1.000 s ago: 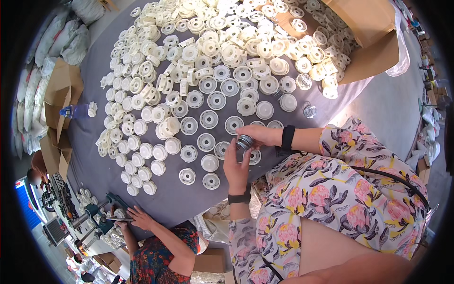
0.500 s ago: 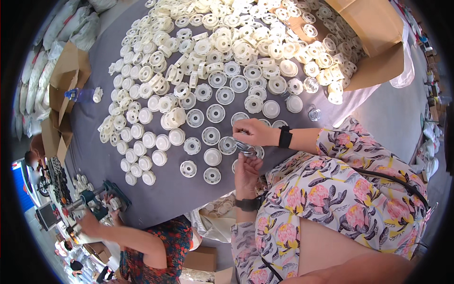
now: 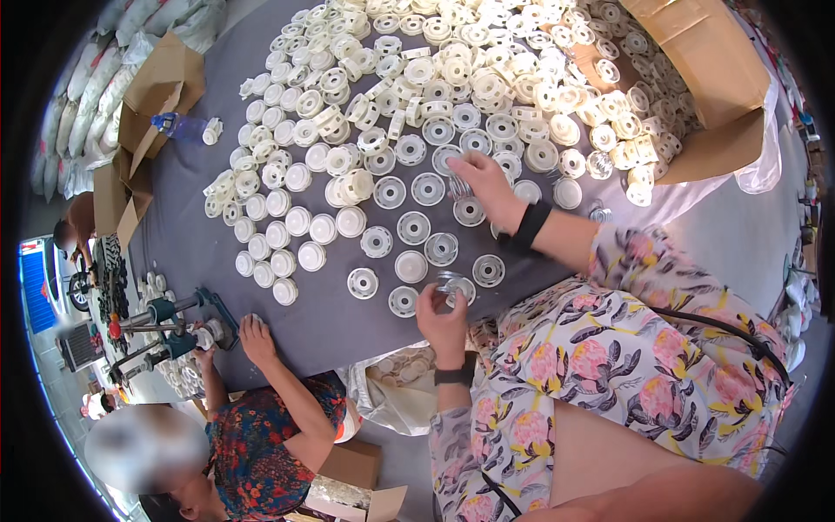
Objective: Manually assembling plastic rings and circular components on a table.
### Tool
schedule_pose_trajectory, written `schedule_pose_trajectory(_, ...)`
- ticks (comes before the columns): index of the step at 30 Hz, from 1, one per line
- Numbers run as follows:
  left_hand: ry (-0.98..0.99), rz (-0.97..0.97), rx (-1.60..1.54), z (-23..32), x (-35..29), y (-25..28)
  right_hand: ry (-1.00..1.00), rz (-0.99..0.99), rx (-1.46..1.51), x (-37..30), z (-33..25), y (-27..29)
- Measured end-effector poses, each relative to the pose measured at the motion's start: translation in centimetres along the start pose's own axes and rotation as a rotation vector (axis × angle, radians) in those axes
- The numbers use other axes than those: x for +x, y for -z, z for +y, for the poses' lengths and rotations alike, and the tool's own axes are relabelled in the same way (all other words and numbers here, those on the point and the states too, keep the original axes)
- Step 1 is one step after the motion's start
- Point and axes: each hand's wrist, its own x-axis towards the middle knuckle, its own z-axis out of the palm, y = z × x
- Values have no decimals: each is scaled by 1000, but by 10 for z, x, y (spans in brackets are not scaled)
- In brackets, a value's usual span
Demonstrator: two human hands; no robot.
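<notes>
Round white plastic discs point(image 3: 414, 228) lie in loose rows on a grey cloth-covered surface point(image 3: 200, 261), running back into a deep heap of the same pieces point(image 3: 487, 70) at the far side. The left hand point(image 3: 442, 317), at the near end of the rows, pinches a small clear, shiny round part point(image 3: 450, 285) between raised fingertips, its grip closed lightly on that piece just beside the nearest discs. The right hand point(image 3: 480, 184), a black band at its wrist, reaches farther up the rows and rests palm down with fingers curled on a disc near the foot of the heap; whether its grip has closed on anything cannot be told. An open brown cardboard box point(image 3: 696, 61) lies on its side right of the heap, discs spilling from its mouth. Left of the rows, more flattened cardboard point(image 3: 143, 96) and a clear plastic bottle point(image 3: 178, 127) sit at the surface's edge. Below the rows, on the near left, another person in a dark flowered top point(image 3: 261, 435) rests a hand point(image 3: 255, 331) on the surface beside a blue metal press tool point(image 3: 165, 326).
</notes>
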Motion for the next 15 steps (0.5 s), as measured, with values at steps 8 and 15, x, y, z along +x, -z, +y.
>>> schedule_pose_trajectory(8,-88,7,-316,8,12,20,-607,-867,-414,-48,6,-5)
schedule_pose_trajectory(15,659,-125,-1300,-30,-5,32,362,-1144,-819,-55,10,-19)
